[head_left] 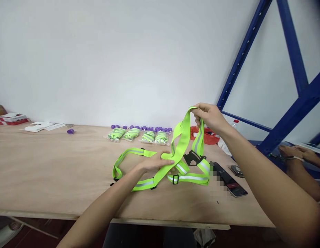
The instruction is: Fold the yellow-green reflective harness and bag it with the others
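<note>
A neon-yellow reflective strap vest (183, 144) with grey stripes lies partly on the table and is partly lifted. My right hand (208, 115) pinches one strap, raised above the tabletop, with a loop hanging below its fingers. Low over the table, my left hand (157, 161) grips the strap where bands cross; some of its fingers are hidden behind the webbing. A black plastic buckle (193, 158) hangs at the right part of the vest. Black slide adjusters (175, 179) sit along the straps. The left loop of the vest rests on the wood.
Several clear bags of folded neon straps (148, 137) lie near the wall, before a row of purple rings (155, 129). A phone (231, 181) and a round metal object (237, 171) lie right. Blue rack beams (291, 117) stand beside the table; another person's hands (294, 151) show there.
</note>
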Motion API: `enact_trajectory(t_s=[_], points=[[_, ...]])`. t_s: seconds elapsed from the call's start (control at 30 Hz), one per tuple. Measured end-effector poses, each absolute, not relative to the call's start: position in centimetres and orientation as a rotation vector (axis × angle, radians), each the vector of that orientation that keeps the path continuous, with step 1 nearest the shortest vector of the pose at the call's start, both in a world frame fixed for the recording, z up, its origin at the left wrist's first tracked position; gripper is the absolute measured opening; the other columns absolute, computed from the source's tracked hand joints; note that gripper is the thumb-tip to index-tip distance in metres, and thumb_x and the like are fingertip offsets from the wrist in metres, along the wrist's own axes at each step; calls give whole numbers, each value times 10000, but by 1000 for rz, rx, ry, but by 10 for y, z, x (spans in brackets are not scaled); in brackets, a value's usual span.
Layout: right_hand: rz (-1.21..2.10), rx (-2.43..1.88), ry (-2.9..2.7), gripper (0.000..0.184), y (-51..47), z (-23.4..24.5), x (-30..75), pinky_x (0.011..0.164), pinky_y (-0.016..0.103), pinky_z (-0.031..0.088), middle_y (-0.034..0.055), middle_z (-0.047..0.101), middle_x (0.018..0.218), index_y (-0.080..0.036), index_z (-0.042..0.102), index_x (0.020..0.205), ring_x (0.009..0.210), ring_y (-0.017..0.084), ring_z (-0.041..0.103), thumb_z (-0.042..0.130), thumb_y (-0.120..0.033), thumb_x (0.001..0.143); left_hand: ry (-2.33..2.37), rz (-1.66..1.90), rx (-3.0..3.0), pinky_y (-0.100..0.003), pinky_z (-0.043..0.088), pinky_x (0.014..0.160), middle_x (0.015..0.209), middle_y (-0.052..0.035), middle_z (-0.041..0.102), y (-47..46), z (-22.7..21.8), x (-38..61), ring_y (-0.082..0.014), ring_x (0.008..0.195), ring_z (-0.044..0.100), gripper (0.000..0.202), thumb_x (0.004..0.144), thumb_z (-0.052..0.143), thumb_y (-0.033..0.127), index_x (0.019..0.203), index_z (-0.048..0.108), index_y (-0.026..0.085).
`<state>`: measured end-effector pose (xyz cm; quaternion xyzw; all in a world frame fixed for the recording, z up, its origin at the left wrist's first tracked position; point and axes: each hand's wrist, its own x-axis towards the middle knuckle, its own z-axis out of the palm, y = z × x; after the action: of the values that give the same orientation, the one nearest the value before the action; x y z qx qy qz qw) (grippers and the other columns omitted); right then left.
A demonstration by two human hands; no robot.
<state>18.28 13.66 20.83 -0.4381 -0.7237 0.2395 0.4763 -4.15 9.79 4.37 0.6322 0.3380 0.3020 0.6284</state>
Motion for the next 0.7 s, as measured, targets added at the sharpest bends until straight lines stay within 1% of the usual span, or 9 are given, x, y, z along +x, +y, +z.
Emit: enact_trajectory(t_s=[0.07, 0.1, 0.17, 0.27, 0.37, 0.47, 0.57, 0.63, 0.7], points=[[596, -1069, -1783, 227, 136, 207, 180, 402, 229, 366, -48, 492, 494, -195, 600, 762, 389, 101, 486, 676, -402, 817, 640, 734, 1328, -391, 560, 739, 1103, -121, 685, 99, 42, -38, -228, 829, 690, 874, 756, 772, 492, 1480, 343, 255], [602, -1054, -1788, 231, 136, 207, 180, 402, 229, 362, -49, 489, 499, -195, 594, 755, 392, 100, 486, 672, -403, 818, 612, 740, 1292, -387, 568, 731, 1132, -124, 681, 100, 42, -37, -222, 818, 692, 884, 771, 765, 480, 1502, 313, 274], [637, -1003, -1789, 257, 135, 205, 178, 407, 231, 368, -50, 483, 516, -198, 577, 741, 407, 101, 490, 678, -424, 810, 605, 747, 1283, -331, 569, 670, 1179, -127, 668, 105, 44, -36, -200, 802, 688, 812, 776, 766, 468, 1471, 392, 274], [722, -934, -1786, 305, 134, 203, 175, 436, 241, 404, -52, 476, 531, -205, 553, 736, 428, 102, 489, 690, -471, 795, 595, 687, 1346, -238, 527, 552, 1208, -138, 650, 112, 46, -33, -192, 839, 674, 633, 772, 762, 480, 1310, 572, 208], [742, -927, -1792, 335, 132, 202, 172, 443, 245, 402, -52, 474, 528, -204, 556, 755, 430, 106, 487, 692, -509, 784, 578, 567, 1413, -212, 498, 504, 1129, -122, 664, 115, 49, -31, -180, 805, 660, 578, 753, 773, 470, 1229, 614, 182], [644, -1023, -1864, 339, 132, 203, 179, 430, 249, 355, -49, 478, 499, -193, 601, 823, 420, 116, 470, 686, -519, 785, 698, 549, 1446, -201, 463, 472, 1013, -71, 673, 118, 54, -42, -150, 710, 629, 713, 683, 831, 381, 1321, 560, 214], [386, -1129, -1944, 332, 137, 203, 199, 482, 262, 334, -24, 527, 542, -184, 652, 834, 476, 120, 458, 678, -511, 786, 947, 695, 1479, -177, 380, 420, 826, -19, 650, 126, 67, -76, -91, 548, 520, 818, 690, 816, 327, 1425, 473, 225], [201, -1195, -1974, 349, 142, 204, 218, 534, 275, 333, -2, 579, 613, -188, 679, 814, 549, 134, 476, 675, -535, 774, 1081, 891, 1506, -161, 320, 394, 782, -13, 631, 133, 83, -107, -62, 500, 462, 784, 692, 810, 305, 1407, 503, 205], [77, -1298, -2010, 388, 148, 206, 234, 572, 285, 332, 7, 611, 657, -200, 698, 813, 601, 153, 497, 680, -583, 752, 1127, 1072, 1527, -158, 281, 369, 701, 13, 589, 139, 104, -135, -43, 439, 403, 773, 702, 803, 324, 1402, 509, 182]])
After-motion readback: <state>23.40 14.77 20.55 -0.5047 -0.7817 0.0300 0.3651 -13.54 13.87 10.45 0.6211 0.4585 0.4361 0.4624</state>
